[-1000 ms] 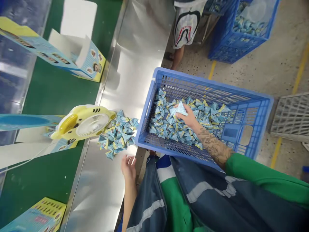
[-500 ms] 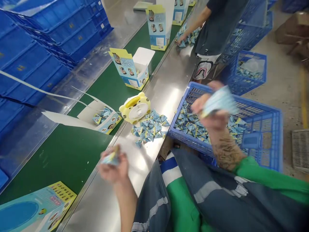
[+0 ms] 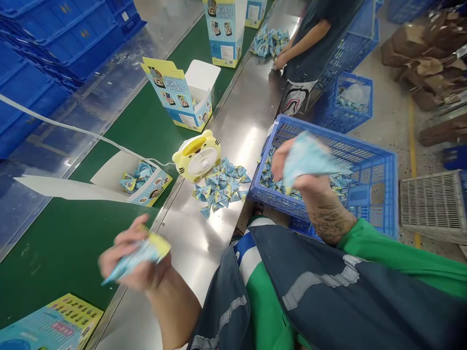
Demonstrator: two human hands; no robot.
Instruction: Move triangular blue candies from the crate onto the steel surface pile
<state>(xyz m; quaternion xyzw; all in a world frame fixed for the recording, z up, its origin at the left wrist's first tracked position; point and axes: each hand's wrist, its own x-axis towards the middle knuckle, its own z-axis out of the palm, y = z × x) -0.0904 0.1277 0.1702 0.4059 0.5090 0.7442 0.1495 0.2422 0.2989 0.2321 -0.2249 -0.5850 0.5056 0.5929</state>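
Observation:
My left hand [image 3: 136, 257] is closed round a blue and yellow triangular packet [image 3: 140, 255], above the belt's near edge. My right hand [image 3: 302, 167] grips another light blue triangular packet [image 3: 308, 158], raised over a blue plastic crate [image 3: 324, 129] that holds many similar packets. Both hands are slightly blurred. On the steel ledge [image 3: 193, 228] between them lies a pile of small packets [image 3: 222, 184]. Touching that pile is a yellow tiger-faced device [image 3: 197, 155] with a white cable. An open carton [image 3: 151, 187] with packets inside lies on the green belt.
Further along the green belt [image 3: 120, 129] stand open printed cartons [image 3: 182, 102]. Another carton [image 3: 54, 323] is at the lower left. Blue crates [image 3: 73, 34] are stacked behind the belt. A co-worker [image 3: 310, 43] stands at the ledge beside more packets [image 3: 270, 43].
My left hand has moved left, out over the belt, with its packet. My right hand stays above the crate holding its packet. The camera view has shifted, and the co-worker's hand has left the far pile.

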